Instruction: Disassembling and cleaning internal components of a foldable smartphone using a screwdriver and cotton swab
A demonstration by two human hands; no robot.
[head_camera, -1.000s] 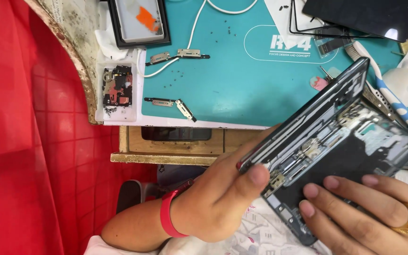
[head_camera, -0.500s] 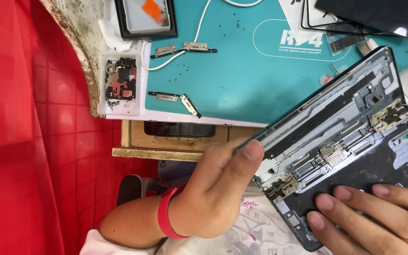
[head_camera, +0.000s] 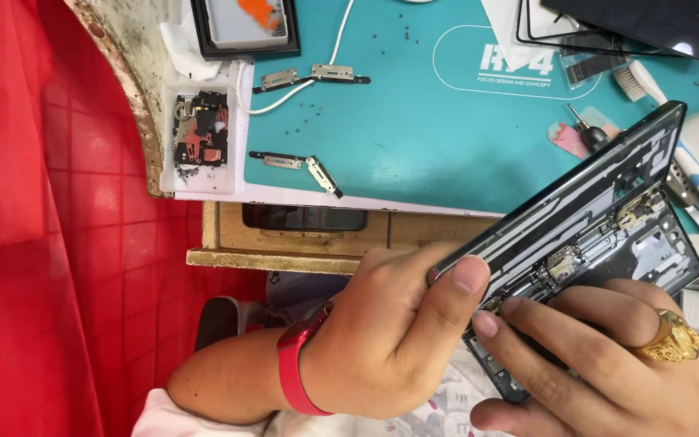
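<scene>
A teal work mat (head_camera: 414, 137) covers the bench, strewn with metal hinge strips (head_camera: 313, 77), tiny screws (head_camera: 309, 117) and a parts tray (head_camera: 200, 137).
</scene>
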